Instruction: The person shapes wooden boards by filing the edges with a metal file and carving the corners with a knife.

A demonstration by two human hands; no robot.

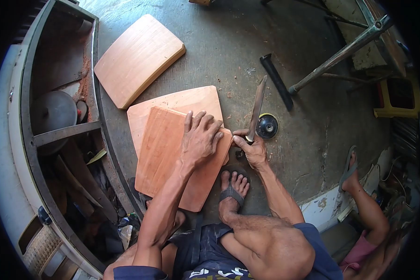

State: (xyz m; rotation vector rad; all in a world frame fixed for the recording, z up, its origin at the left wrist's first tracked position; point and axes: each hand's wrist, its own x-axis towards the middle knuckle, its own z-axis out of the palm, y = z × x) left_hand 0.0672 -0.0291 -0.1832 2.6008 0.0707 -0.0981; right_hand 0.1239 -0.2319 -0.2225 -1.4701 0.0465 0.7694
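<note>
My left hand [199, 142] is on a reddish-brown wooden board [161, 154], its fingers bent over the far edge and the thumb near the right corner. This board overlaps a paler wooden board [182, 98] beneath it. My right hand [253, 150] is closed around the handle of a knife [256, 109], whose long blade points away from me. The handle is mostly hidden in the fist. The right thumb and forefinger are close to the board's right corner; whether they touch it I cannot tell. Just right of the blade, a round black disc [267, 126] rests on the floor.
Another thick wooden board [140, 60] lies farther off. A black sheath-like strip [277, 81] is on the concrete floor. At left is an open cabinet frame [65, 135] with clutter; at right, a metal-legged stand [336, 56] and a yellow stool [396, 112]. Another person's leg [366, 205] shows right.
</note>
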